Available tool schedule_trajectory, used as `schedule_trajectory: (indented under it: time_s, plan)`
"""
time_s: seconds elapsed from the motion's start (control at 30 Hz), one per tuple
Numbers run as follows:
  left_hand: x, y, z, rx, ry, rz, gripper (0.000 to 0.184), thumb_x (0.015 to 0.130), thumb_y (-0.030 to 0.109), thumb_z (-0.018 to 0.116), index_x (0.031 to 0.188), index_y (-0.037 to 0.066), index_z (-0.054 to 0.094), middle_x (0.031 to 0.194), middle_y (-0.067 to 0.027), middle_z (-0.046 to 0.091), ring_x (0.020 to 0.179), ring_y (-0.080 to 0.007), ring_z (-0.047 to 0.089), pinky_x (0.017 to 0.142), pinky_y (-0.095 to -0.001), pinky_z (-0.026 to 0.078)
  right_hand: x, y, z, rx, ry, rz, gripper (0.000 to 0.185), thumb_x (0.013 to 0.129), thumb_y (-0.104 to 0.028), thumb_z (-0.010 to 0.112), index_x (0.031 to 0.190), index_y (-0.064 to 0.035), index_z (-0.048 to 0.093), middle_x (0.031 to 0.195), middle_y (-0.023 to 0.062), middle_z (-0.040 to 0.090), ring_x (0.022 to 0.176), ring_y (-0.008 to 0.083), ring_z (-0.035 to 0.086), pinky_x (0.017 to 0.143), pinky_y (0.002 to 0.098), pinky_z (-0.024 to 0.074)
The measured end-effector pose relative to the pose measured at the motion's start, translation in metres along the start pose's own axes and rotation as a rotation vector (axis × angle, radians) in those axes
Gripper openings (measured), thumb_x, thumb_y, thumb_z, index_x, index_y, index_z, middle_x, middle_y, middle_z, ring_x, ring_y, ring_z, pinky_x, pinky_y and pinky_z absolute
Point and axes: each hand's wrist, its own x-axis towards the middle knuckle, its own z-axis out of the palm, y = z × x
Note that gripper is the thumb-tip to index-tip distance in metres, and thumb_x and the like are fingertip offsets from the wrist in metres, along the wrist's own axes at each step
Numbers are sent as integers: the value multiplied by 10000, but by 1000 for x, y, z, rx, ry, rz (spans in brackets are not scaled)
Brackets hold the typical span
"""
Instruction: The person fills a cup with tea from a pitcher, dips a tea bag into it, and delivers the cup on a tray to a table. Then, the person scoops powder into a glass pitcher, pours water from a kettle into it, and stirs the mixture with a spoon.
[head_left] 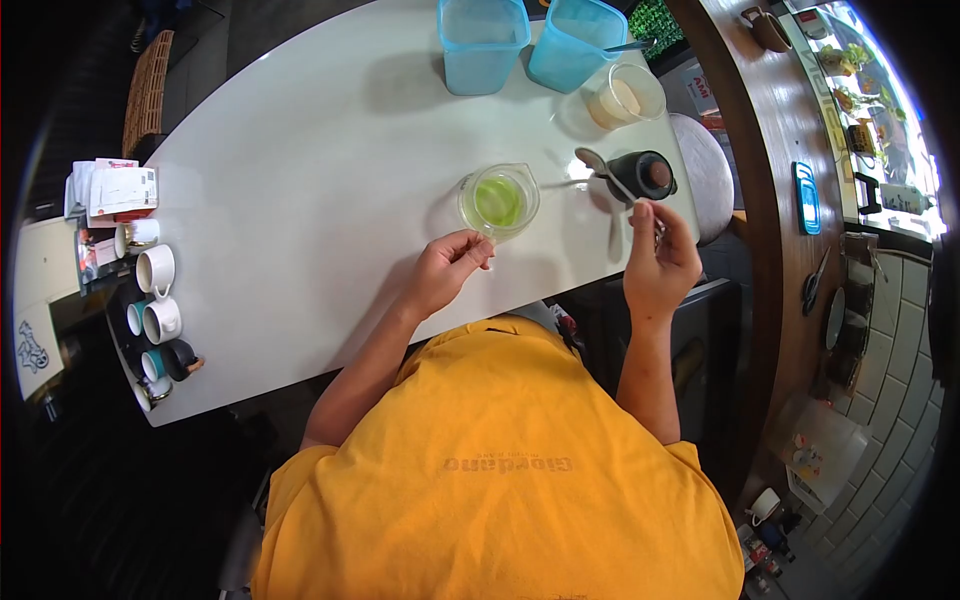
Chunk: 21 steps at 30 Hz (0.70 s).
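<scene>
A small clear glass measuring cup [529, 207] with a spout stands on the white table, bright green liquid [497, 201] inside it. Fingers of my left hand [450, 272] are pinched at its near side, where the handle is. Held up over the table's right part is a metal spoon [592, 160], its thin handle gripped between the thumb and fingers of my right hand [662, 262]. The spoon's bowl points away from me, close to a black jar [640, 172] with a brownish top. Beside that jar lies a thin metal utensil [566, 183], partly hidden.
Two light-blue plastic containers [484, 62] stand at the far edge, near a clear cup [640, 92] with beige contents. Several mugs [157, 270] and papers [125, 188] line the left end. A wooden counter [757, 110] runs along the right, past a grey round stool [703, 165].
</scene>
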Motion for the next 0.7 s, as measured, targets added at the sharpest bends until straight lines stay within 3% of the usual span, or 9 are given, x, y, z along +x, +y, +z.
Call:
schedule_trajectory:
  time_s: [0.03,0.2,0.33,0.37,0.7]
  plan:
    - [0,2,1,19,6,-15,220,970,207,577,960,0,650,841,-2,622,798,-88,560,771,-249,472,2,-2,3,271,47,108,126,930,-73,626,993,33,651,854,43,683,693,92,612,632,224,476]
    - [-2,0,5,60,43,-28,229,972,219,571,960,3,645,839,-1,619,794,-89,563,769,-251,472,8,-17,27,498,3,168,99,949,-49,584,967,35,634,830,54,656,706,89,607,651,202,472]
    - [-3,-10,8,2,84,25,228,958,228,595,970,5,639,841,12,614,767,-69,553,727,-228,457,12,-15,49,-45,-343,-369,100,853,-8,629,952,-18,631,842,94,639,743,265,585,703,347,456]
    - [-2,-13,7,-12,91,56,221,952,226,604,974,8,638,839,20,611,749,-57,541,709,-216,449,12,-12,57,-79,-363,-437,126,825,-43,656,950,-41,635,848,59,638,787,276,546,731,384,422]
    - [-7,-20,8,-90,128,121,165,913,177,656,990,32,634,859,40,602,710,-33,493,679,-197,431,5,4,78,-269,-428,-511,119,835,-129,666,952,-117,646,822,-22,622,781,217,517,724,353,393]
